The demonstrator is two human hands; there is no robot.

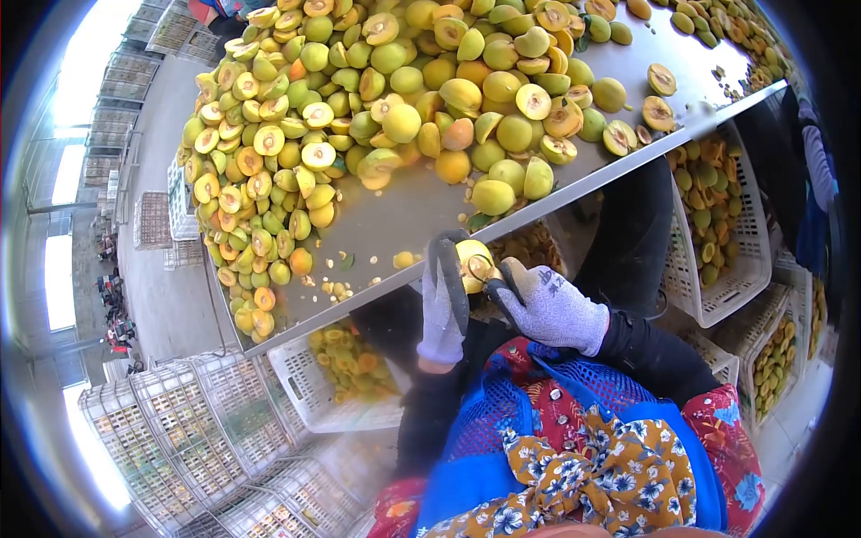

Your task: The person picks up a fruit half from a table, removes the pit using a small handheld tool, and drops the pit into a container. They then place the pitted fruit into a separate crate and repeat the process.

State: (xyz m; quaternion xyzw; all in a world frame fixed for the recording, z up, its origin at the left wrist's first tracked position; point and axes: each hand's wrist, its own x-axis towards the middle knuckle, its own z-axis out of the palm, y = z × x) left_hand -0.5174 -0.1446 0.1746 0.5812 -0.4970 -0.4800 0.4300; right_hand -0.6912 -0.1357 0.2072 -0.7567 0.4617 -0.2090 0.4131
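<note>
My left hand (pixel 441 300), in a grey glove with dark-coated fingers, is closed around a yellow-green stone fruit (pixel 472 262) just off the table's near edge. My right hand (pixel 558 309), gloved the same way, has its fingers pressed together against the fruit's right side. A small dark curved shape shows at the fruit by those fingertips; whether it is a tool or part of the fruit I cannot make out. Beyond both hands, a metal table (pixel 368 233) carries a large heap of stone fruit (pixel 395 117), many cut in half with pits showing.
A white crate of fruit (pixel 336 377) stands below the table at left, and another crate (pixel 717 269) at right. Stacked crates (pixel 179 421) fill the lower left. Pits and scraps (pixel 336 289) lie near the table's raised metal edge (pixel 574 193). Another person's sleeve (pixel 817 166) shows at far right.
</note>
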